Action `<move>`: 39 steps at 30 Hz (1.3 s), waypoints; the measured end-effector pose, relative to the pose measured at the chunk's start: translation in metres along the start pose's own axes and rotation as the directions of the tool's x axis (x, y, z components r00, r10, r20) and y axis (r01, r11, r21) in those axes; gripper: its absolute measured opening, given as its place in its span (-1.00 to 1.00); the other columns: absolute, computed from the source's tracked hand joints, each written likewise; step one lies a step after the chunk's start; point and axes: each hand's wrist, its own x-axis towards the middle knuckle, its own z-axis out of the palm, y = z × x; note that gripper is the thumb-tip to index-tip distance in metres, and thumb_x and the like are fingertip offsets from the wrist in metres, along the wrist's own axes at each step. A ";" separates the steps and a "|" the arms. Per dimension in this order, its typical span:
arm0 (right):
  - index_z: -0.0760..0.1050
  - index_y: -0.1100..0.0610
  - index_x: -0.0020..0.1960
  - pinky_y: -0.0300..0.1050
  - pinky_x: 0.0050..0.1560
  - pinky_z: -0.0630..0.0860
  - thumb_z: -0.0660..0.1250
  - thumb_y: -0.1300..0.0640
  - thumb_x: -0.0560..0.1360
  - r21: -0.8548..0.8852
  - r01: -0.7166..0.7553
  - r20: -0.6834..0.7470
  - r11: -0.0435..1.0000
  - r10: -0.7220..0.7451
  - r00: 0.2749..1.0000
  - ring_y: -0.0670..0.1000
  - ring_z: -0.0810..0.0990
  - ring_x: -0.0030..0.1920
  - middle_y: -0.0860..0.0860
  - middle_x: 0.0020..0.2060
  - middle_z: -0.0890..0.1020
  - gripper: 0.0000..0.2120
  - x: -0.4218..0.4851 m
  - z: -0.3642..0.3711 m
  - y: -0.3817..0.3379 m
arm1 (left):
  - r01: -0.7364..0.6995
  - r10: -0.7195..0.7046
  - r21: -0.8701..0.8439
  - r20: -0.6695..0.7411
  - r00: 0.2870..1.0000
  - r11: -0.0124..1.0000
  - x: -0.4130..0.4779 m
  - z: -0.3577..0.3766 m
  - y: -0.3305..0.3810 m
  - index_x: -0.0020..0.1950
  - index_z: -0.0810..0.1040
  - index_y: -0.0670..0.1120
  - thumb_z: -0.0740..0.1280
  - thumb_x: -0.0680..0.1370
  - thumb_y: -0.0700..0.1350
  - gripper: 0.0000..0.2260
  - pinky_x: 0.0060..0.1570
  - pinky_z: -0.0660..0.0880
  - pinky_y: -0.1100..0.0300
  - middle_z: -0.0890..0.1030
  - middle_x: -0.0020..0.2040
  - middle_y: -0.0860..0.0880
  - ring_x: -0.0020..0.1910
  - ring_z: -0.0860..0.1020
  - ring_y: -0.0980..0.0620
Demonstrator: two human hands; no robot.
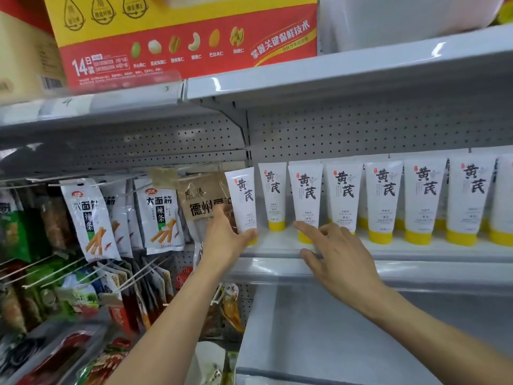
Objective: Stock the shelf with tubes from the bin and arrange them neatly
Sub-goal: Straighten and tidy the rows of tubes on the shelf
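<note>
A row of white tubes with yellow caps stands cap-down along the white shelf (416,252). My left hand (226,240) grips the leftmost tube (241,195) near its cap, at the shelf's left end; that tube leans slightly. My right hand (337,255) has its fingers spread, fingertips touching the base of the third tube (305,195) and thumb against the shelf's front edge. A second tube (273,195) stands further back between them. More tubes (424,201) continue to the right. The bin is not in view.
Snack packets (161,215) hang on pegs left of the shelf, close to my left hand. A red and yellow box (180,37) sits on the upper shelf. An empty white shelf (333,343) lies below.
</note>
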 end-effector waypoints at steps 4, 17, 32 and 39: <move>0.48 -0.12 0.32 0.04 -0.16 0.50 0.33 -0.09 0.46 -0.065 -0.012 0.013 0.998 0.013 1.000 0.19 0.57 -0.15 0.09 -0.14 0.59 -0.57 0.004 0.007 0.002 | -0.038 0.036 0.069 0.032 0.999 0.997 0.002 0.005 0.004 0.28 0.35 -0.01 0.52 0.40 -0.05 -0.47 0.02 0.59 0.01 0.63 0.03 0.07 -0.07 0.60 0.12; 0.19 -0.27 0.47 -0.03 0.15 0.32 -0.40 -0.39 0.33 -0.077 -0.033 0.145 0.996 0.044 0.988 0.07 0.41 0.17 -0.03 0.11 0.54 -0.19 0.010 0.001 0.003 | -0.094 0.113 -0.089 0.247 0.962 0.992 0.002 0.018 0.020 0.33 0.38 0.01 0.49 0.45 -0.18 -0.48 -0.05 0.55 0.26 0.62 0.07 0.10 -0.08 0.59 0.21; 0.22 -0.26 0.46 -0.04 0.14 0.30 -0.35 -0.38 0.37 -0.045 -0.011 0.115 0.999 0.016 0.993 0.07 0.41 0.15 -0.04 0.11 0.56 -0.24 0.007 0.003 0.006 | -0.040 0.096 -0.193 0.289 0.952 0.980 0.009 0.012 0.017 0.28 0.35 0.03 0.46 0.45 -0.22 -0.52 0.05 0.52 0.26 0.57 0.10 0.12 0.07 0.56 0.19; 0.16 -0.27 0.48 -0.08 0.16 0.28 -0.40 -0.38 0.34 -0.039 -0.007 0.147 0.999 0.013 0.989 0.04 0.38 0.16 -0.07 0.14 0.53 -0.20 0.007 0.000 0.005 | 0.117 -0.008 -0.437 0.243 0.970 0.892 0.047 0.013 0.010 0.49 0.28 -0.12 0.28 0.51 -0.43 -0.43 0.24 0.44 0.15 0.47 0.38 -0.08 0.29 0.47 0.00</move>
